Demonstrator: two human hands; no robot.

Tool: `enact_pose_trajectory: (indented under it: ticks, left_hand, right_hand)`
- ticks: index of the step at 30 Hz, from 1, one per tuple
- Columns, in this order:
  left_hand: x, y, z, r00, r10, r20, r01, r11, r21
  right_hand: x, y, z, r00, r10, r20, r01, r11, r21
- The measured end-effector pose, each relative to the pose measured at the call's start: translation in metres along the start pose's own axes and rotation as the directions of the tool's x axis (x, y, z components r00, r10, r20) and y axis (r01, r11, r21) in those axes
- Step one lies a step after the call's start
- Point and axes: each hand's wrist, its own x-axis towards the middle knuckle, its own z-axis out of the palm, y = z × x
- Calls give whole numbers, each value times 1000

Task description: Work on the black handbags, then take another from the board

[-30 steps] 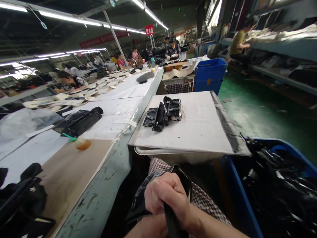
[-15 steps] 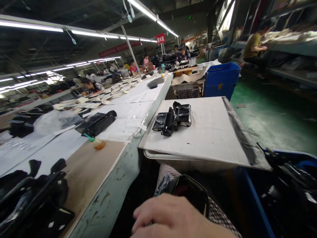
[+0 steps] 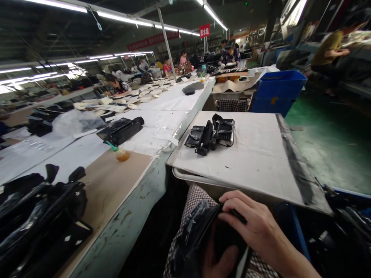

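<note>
A black handbag (image 3: 193,241) with clear plastic film on its handle lies in my lap, its mouth turned up toward me. My right hand (image 3: 253,220) is closed over the bag's upper rim, thumb inside and fingers outside. Deep in the shadowed opening, my left hand (image 3: 218,262) shows only in part, its thumb and a finger against the bag's inside; it looks closed on the bag. Just ahead, two small black handbags (image 3: 223,131) with wrapped handles lie together on a white-covered board (image 3: 255,154).
Left of me runs a long worktable (image 3: 139,173) bearing a black bag piece (image 3: 121,129), a glue bottle (image 3: 121,154) and a heap of black bags (image 3: 43,216). A blue bin (image 3: 276,92) stands beyond the board; another (image 3: 303,235) holds black items at right. Co-workers sit farther off.
My right hand has moved from across the bag's front to its upper right rim. My left hand now shows inside the bag. The view has shifted slightly.
</note>
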Motion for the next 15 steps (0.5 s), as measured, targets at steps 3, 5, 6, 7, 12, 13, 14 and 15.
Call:
enact_pose_trajectory:
  ticks: [3,5,6,7,12,13,14,15]
  left_hand:
    - [0,11,-6,996,-72,-54,67,994,-83]
    - [1,19,-12,998,-60,-35,54,986,-155]
    - [1,22,-16,999,-41,-27,35,981,-191]
    - [1,24,-18,1000,-19,-23,13,975,-221]
    - [0,13,-23,1000,-9,-27,0,946,-323]
    - [-1,10,-24,999,-39,-23,29,941,-337]
    - [-2,7,-24,997,-70,-10,63,936,-345]
    - [-3,4,-26,995,-98,12,96,934,-343]
  right_hand:
    - [3,3,6,992,122,13,-122,984,132]
    - [3,6,13,974,227,19,-226,950,215]
    - [3,7,17,964,266,20,-263,933,245]
    - [3,9,21,956,294,20,-288,919,268]
    - [4,11,40,926,377,8,-360,877,319]
    - [4,11,43,918,397,6,-378,868,322]
    - [4,11,45,909,417,0,-394,860,325]
    - [5,10,47,900,436,-3,-411,851,328]
